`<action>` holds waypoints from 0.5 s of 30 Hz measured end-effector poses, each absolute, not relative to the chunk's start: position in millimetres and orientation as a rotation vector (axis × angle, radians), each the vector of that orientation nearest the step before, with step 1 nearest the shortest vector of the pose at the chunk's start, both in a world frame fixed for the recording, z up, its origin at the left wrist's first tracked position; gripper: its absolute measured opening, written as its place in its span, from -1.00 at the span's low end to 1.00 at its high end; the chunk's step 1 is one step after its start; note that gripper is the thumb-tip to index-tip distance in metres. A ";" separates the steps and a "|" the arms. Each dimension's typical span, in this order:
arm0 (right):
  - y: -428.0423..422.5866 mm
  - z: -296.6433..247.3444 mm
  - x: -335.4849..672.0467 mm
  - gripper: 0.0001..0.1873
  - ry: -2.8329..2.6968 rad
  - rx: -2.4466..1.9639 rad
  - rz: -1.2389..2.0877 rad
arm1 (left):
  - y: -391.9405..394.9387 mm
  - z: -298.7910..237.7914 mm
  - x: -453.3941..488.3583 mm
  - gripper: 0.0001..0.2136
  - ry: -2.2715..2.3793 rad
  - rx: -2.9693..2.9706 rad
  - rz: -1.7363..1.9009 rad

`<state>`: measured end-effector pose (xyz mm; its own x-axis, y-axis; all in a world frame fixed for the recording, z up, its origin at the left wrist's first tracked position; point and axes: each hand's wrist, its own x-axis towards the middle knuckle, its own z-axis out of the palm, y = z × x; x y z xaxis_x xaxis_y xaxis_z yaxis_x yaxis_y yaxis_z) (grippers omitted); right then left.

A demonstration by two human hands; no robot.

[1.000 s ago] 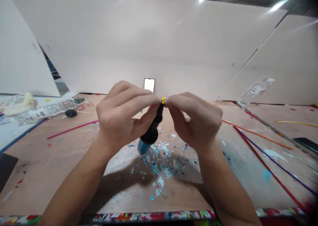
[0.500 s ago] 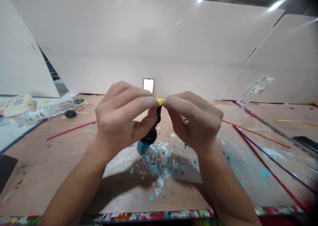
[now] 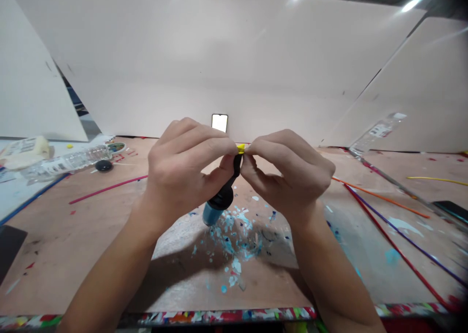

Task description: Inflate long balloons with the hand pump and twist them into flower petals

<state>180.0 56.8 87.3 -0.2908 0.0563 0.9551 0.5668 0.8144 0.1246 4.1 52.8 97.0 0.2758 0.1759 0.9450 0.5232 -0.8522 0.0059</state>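
Note:
My left hand (image 3: 190,165) is closed, thumb and forefinger pinching the narrow upper end of a black-and-blue object (image 3: 220,199). That object has a thin black neck, a wider rounded black part and a blue bottom, and it tilts above the table. At its top sits a small soft-looking yellow piece (image 3: 241,148), perhaps modelling clay. From the other side my right hand (image 3: 290,169) has thumb and forefinger pressed together at the yellow piece's right edge. Fingers hide part of the neck.
A lit phone (image 3: 220,122) leans on the white panel (image 3: 219,55) behind. Blue flakes (image 3: 234,235) litter the board. A red stick (image 3: 106,190), a clear bottle (image 3: 68,162) and a black oval (image 3: 104,166) lie left; orange (image 3: 383,198) and purple sticks (image 3: 405,238) lie right.
Both hands and the held object have shifted slightly right in view. More of the yellow piece shows between the fingertips, and the right thumb has come closer to the black neck.

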 end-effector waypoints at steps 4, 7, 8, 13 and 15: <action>56.9 88.2 180.9 -0.85 -1.839 -0.489 -0.550 | 53.7 97.1 4.7 -0.90 -0.664 -2.273 -1.602; 56.6 89.3 183.0 -0.85 -1.870 -0.465 -0.573 | 53.3 98.4 5.5 -0.91 -0.644 -2.253 -1.549; 56.2 89.9 184.0 -0.86 -1.884 -0.454 -0.579 | 52.7 99.1 5.4 -0.91 -0.630 -2.251 -1.532; 54.0 96.9 188.2 -0.87 -1.994 -0.420 -0.641 | 48.6 103.2 -0.2 -0.94 -0.612 -2.307 -1.449; 54.7 101.2 189.6 -0.89 -2.042 -0.419 -0.702 | 48.8 104.6 -3.7 -0.94 -0.603 -2.338 -1.410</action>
<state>189.6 54.7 101.2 -0.5302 0.0227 0.8476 0.5390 0.7807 0.3162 -3.7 48.8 104.6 0.4158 0.1794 0.8916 0.5209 -0.8506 -0.0718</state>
